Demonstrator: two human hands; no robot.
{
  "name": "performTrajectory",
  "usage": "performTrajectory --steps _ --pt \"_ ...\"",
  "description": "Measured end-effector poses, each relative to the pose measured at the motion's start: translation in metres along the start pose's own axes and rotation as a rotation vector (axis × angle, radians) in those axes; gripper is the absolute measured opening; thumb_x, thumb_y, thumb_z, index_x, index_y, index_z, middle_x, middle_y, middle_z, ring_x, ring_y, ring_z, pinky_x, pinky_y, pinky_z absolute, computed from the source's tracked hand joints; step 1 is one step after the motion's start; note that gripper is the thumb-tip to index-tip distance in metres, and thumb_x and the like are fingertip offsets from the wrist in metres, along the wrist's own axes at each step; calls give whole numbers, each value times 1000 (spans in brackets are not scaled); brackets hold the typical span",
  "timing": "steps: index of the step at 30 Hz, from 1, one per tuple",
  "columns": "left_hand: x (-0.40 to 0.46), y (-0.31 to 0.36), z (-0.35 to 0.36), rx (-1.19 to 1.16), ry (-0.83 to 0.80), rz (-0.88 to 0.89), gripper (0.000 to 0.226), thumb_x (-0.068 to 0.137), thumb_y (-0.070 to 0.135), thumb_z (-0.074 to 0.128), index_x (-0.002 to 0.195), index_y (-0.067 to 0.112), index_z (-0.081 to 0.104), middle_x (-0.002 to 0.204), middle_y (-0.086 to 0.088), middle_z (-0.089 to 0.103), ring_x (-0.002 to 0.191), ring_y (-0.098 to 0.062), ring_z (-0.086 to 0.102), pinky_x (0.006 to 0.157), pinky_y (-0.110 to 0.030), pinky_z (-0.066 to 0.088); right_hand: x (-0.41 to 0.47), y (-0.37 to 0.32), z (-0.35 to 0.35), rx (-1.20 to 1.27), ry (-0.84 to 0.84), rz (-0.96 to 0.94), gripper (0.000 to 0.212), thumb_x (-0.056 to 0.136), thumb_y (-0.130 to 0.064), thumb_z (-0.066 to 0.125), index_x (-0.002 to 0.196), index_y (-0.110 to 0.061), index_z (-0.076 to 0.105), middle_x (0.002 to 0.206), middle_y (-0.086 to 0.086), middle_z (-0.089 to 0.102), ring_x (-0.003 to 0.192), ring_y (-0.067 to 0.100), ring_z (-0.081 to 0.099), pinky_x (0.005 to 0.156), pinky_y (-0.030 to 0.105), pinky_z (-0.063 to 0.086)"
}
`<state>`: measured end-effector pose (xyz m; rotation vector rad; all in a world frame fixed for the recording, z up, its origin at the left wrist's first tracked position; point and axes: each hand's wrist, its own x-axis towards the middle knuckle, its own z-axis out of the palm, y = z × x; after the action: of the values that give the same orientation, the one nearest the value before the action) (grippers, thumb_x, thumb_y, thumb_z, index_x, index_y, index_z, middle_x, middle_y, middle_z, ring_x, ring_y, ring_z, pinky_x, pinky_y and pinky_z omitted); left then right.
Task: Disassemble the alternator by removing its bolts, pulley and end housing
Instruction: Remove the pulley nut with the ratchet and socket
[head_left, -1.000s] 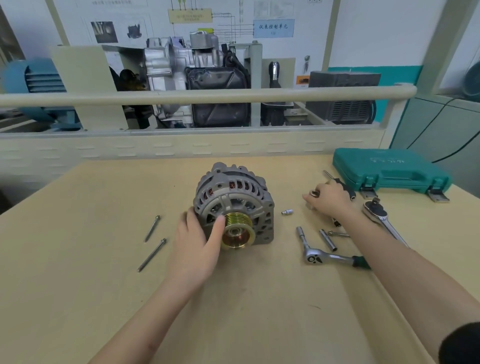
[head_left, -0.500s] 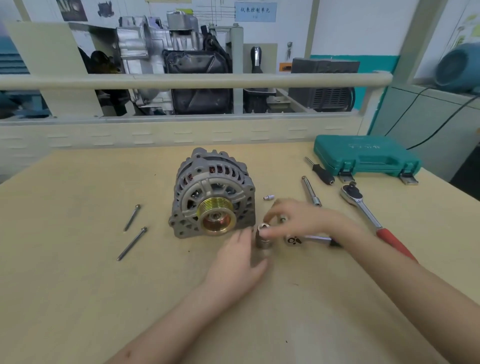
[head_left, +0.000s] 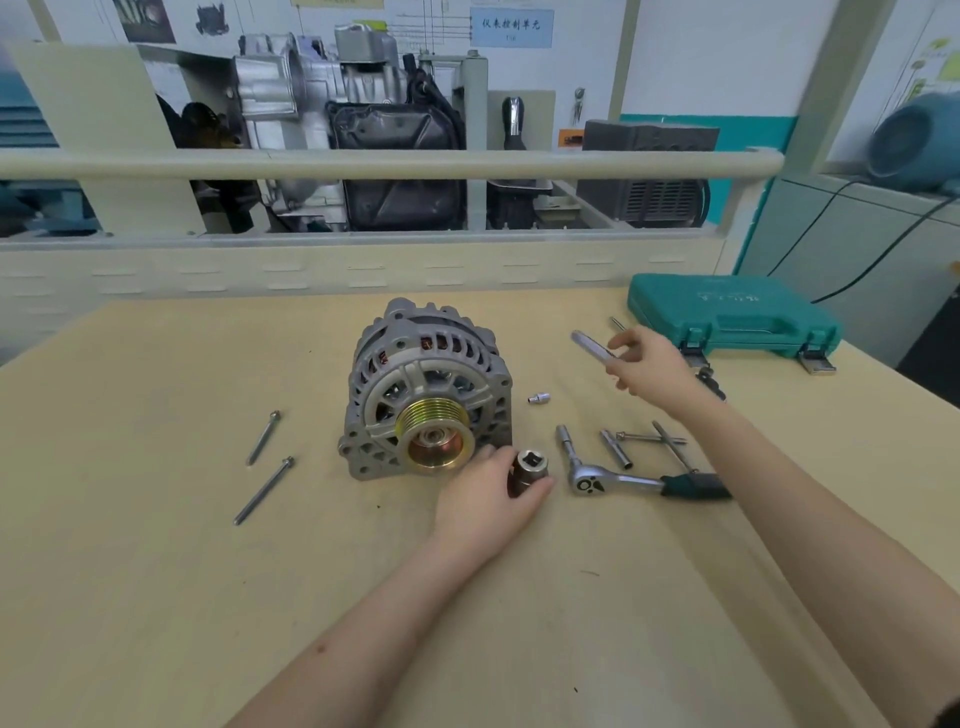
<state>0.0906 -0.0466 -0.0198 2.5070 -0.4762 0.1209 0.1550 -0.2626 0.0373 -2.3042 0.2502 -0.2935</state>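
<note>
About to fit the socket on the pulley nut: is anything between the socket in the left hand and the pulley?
Nothing visible: the large socket in the left hand sits just right of the pulley, bare tabletop between.

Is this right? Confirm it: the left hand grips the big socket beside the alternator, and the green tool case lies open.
Not quite. The head view shows the green tool case closed, latches down. The left hand does grip the big socket beside the alternator.
</note>
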Motion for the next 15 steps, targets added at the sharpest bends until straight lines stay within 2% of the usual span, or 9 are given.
performTrajectory --steps 1,3,6,8,10,15 --pt "0 -1 1 1 7 -2 31 84 54 51 84 23 45 84 7 43 79 -14 48 61 -27 31 -11 -8 -10 99 -76 -26 20 87 -13 58 107 -15 56 90 4 66 67 11 58 56 23 45" --pt "1 -1 3 -10 16 -9 32 83 55 51 86 23 48 84 8 43 78 -13 48 61 -27 31 -34 -26 -29 67 -302 -127 16 84 -13 61 97 -22 61 84 -1 69 58 3 57 50 16 43" --pt "2 -2 4 -15 29 -5 34 82 55 51 91 22 52 85 8 43 83 -14 52 61 -26 31 -60 -51 -40 -152 -566 -271 14 82 -12 64 90 -23 66 85 -3 70 65 3 61 61 18 51" --pt "2 -3 4 -16 40 -2 36 82 54 52 94 21 54 85 8 44 86 -16 54 62 -27 31 -67 -63 -40 -282 -629 -319 13 82 -11 63 87 -22 66 85 -6 68 66 -4 60 65 13 50" --pt "2 -3 4 -16 45 0 35 83 54 51 95 21 55 85 8 44 86 -16 54 61 -27 30 -71 -74 -41 -388 -664 -352 14 82 -10 62 86 -23 66 81 -11 66 61 -10 55 59 7 44" --pt "2 -2 6 -14 37 27 32 84 54 49 97 25 57 84 8 44 88 -16 55 62 -26 31 -67 -104 -37 -677 -730 -456 13 82 -15 63 86 -27 66 73 -18 60 57 -14 49 53 3 36"
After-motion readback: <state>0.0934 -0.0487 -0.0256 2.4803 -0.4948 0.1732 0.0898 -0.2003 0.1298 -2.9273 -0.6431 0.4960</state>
